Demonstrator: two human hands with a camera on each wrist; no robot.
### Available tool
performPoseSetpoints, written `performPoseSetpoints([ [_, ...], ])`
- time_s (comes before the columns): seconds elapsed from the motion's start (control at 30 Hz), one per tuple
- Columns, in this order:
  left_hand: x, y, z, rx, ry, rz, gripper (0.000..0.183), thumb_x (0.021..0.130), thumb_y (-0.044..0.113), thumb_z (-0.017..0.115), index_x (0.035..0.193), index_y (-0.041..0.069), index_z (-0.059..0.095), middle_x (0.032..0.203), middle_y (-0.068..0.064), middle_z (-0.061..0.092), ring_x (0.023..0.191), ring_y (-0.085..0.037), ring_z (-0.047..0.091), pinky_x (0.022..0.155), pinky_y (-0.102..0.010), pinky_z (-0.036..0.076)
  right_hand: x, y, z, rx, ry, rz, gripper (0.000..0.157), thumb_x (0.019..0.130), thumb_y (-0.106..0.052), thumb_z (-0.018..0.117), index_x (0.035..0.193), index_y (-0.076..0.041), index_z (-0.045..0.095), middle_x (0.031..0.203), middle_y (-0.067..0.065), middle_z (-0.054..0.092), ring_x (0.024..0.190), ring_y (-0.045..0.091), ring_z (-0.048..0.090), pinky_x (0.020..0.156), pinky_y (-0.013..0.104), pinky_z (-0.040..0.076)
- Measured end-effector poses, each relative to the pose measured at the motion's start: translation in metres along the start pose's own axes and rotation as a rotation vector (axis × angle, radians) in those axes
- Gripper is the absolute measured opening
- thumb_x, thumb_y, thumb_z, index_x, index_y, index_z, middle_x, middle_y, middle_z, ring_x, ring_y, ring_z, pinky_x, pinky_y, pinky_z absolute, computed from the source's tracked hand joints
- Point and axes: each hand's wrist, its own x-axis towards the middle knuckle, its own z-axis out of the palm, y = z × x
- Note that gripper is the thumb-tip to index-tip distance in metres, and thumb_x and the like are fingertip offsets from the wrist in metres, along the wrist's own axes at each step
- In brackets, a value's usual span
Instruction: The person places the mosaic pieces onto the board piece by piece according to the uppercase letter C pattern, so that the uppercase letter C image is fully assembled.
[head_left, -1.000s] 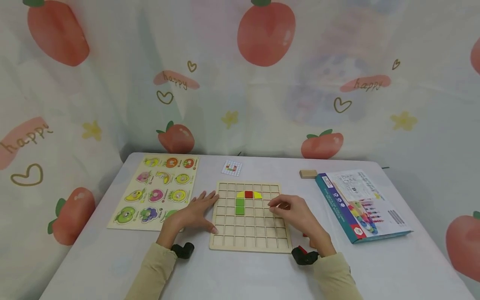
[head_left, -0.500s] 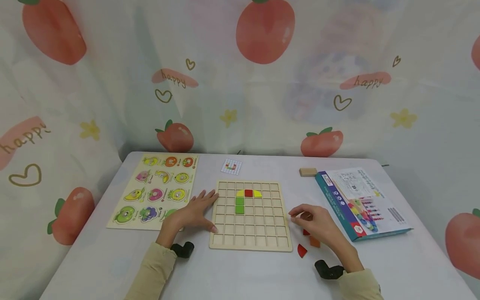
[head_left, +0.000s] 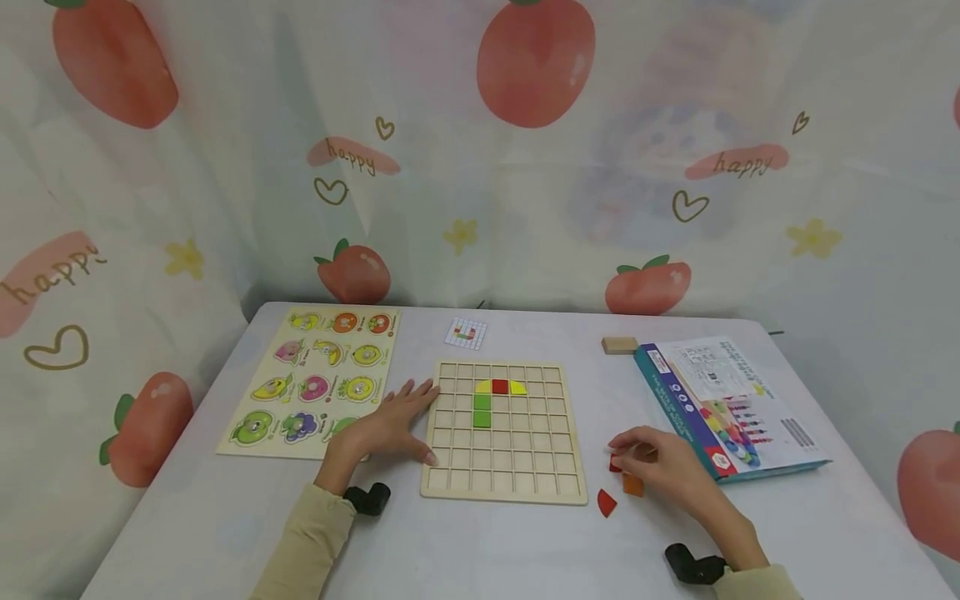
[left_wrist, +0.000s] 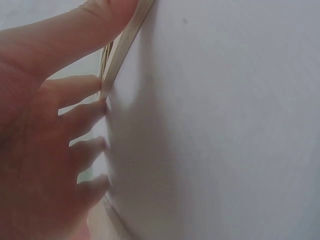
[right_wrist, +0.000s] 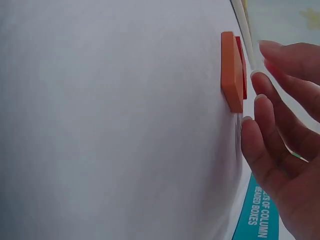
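Note:
A wooden grid board point(head_left: 504, 483) lies mid-table, with two green squares point(head_left: 482, 410), a red square point(head_left: 500, 387) and yellow quarter-round pieces point(head_left: 517, 387) in its upper cells. My left hand point(head_left: 386, 429) rests spread at the board's left edge, its thumb at the lower left side. Right of the board, my right hand point(head_left: 660, 467) hovers over loose pieces, thumb and fingers apart with nothing between them. Under it are an orange block point(head_left: 633, 485) and a red piece point(head_left: 615, 462), partly covered. The right wrist view shows the orange block point(right_wrist: 231, 72) just beyond the fingertips.
A red quarter-round piece point(head_left: 606, 502) lies between board and right hand. A fruit puzzle board point(head_left: 255, 400) lies at the left. Behind the grid board are a small pattern card point(head_left: 466, 333) and a wooden block point(head_left: 619, 345). A flat box point(head_left: 750, 450) lies at the right.
My right hand has moved from over the board's right side, rightward and toward me, to the loose pieces. The left hand stays at the board's edge.

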Motion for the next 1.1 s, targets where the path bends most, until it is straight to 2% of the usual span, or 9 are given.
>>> performPoseSetpoints([
  [0.13,0.001,-0.001,0.000,-0.006,0.001,0.001,0.109,0.076,0.031,0.092,0.162,0.008,0.030,0.173,-0.010,0.017,0.161,-0.037,0.004,0.131,-0.056,0.003,-0.002,0.003,-0.004,-0.016,-0.012,0.016,0.025,0.091,-0.022,0.078,0.113,-0.011,0.074,0.105,0.000,0.074,0.094,0.017,0.063,0.077,0.020,0.053],
  [0.37,0.001,-0.003,-0.001,-0.003,0.005,-0.002,0.110,0.075,0.032,0.092,0.163,0.008,0.030,0.173,-0.010,0.017,0.161,-0.036,0.004,0.131,-0.055,0.003,0.001,0.001,-0.005,-0.046,-0.048,0.044,0.030,0.088,-0.026,0.082,0.113,-0.010,0.074,0.096,-0.001,0.069,0.086,0.016,0.057,0.069,0.021,0.050],
  [0.67,0.001,-0.002,-0.001,-0.012,0.006,0.003,0.109,0.075,0.031,0.092,0.162,0.007,0.030,0.173,-0.011,0.018,0.161,-0.037,0.004,0.131,-0.056,0.003,0.007,-0.006,-0.001,-0.076,-0.071,0.018,0.028,0.086,-0.019,0.084,0.107,-0.008,0.070,0.088,0.000,0.062,0.081,0.017,0.054,0.064,0.021,0.048],
  [0.87,0.001,-0.001,-0.001,-0.007,0.005,0.003,0.109,0.075,0.031,0.092,0.162,0.008,0.030,0.173,-0.011,0.018,0.161,-0.037,0.004,0.131,-0.056,0.003,0.009,-0.010,0.002,-0.062,-0.080,-0.018,0.025,0.087,-0.013,0.081,0.106,-0.010,0.066,0.090,-0.001,0.065,0.085,0.016,0.057,0.070,0.019,0.050],
  [1.1,0.001,-0.001,0.000,-0.016,-0.003,-0.003,0.110,0.075,0.031,0.092,0.162,0.008,0.030,0.173,-0.011,0.018,0.161,-0.037,0.004,0.131,-0.056,0.002,0.012,-0.020,0.007,-0.023,-0.067,-0.077,0.018,0.090,-0.010,0.078,0.107,-0.012,0.072,0.100,-0.002,0.071,0.092,0.015,0.063,0.080,0.021,0.056],
])
